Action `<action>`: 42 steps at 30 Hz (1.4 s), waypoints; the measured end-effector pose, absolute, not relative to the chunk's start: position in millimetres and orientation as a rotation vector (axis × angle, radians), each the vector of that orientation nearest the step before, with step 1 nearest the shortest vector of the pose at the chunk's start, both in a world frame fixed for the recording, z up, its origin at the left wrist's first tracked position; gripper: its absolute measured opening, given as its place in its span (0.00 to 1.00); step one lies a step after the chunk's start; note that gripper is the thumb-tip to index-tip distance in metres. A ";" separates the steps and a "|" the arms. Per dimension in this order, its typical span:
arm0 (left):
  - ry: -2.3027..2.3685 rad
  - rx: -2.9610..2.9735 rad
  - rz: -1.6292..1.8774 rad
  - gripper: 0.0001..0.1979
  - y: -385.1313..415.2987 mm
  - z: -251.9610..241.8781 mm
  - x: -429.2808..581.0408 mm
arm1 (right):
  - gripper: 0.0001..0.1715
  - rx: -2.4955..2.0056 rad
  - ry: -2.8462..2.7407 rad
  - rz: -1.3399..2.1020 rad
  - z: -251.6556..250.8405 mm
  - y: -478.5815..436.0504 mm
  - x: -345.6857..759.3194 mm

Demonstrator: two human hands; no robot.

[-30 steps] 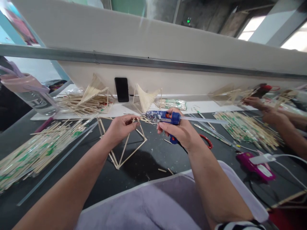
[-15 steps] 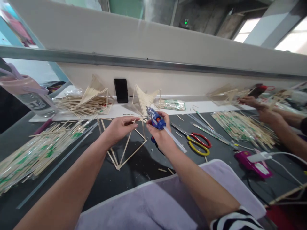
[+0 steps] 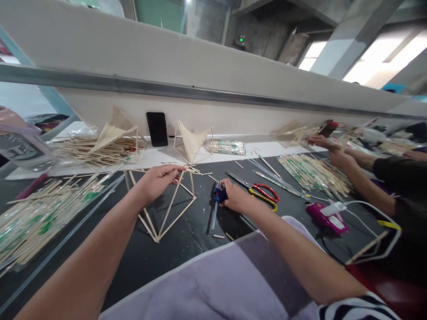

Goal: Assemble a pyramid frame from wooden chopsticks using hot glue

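a purple cloth (image 3: 213,284) lies nearest; beyond, a stick frame (image 3: 170,206) stands on the table (image 3: 133,266), top pinched in the left hand (image 3: 157,181); the right hand (image 3: 234,195) grips a glue gun (image 3: 219,193) beside it; a phone (image 3: 156,129) stands behind.

Pale wd-stick frame (image 3: 176,219), angular, open-sided; blue glue gun (image 3: 219,194) R of it, nose fwd.

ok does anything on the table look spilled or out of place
Mildly: two short stick pieces lie loose on the dark tabletop by the purple cloth, apart from the stick frame, so they look like stray scraps. No spill or breakage shows.
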State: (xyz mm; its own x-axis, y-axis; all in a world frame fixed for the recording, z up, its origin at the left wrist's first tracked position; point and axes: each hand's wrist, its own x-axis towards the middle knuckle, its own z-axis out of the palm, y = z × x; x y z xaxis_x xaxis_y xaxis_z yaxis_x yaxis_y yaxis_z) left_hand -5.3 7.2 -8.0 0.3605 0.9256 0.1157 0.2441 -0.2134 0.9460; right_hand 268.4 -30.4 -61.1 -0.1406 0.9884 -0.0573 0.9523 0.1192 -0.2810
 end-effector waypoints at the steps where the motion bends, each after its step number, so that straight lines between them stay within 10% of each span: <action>1: 1.058 1.703 0.916 0.21 7.3 -8.4 -5.6 | 0.40 -1.990 -2.289 0.324 -55.0 -33.0 270.3; 12: 1.120 1.931 1.000 0.17 8.2 -7.3 -7.8 | 0.05 -1.351 -1.649 0.743 -10.5 -24.1 160.4; 20: 1.091 2.002 1.050 0.16 12.2 -15.9 -7.0 | 0.22 -1.181 -1.498 0.782 -25.7 -14.5 150.2; 42: 1.115 2.074 0.554 0.12 -2.7 8.0 -12.5 | 0.16 -0.991 -1.472 0.886 -34.2 -8.3 154.8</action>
State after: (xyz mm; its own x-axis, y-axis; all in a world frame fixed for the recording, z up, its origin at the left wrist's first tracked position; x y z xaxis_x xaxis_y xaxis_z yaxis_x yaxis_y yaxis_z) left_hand -12.5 -2.7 8.0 0.5366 0.8430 0.0387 0.5402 -0.3784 0.7516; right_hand 154.8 -8.3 -34.2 -0.0511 0.9287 0.3674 0.1104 0.3708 -0.9221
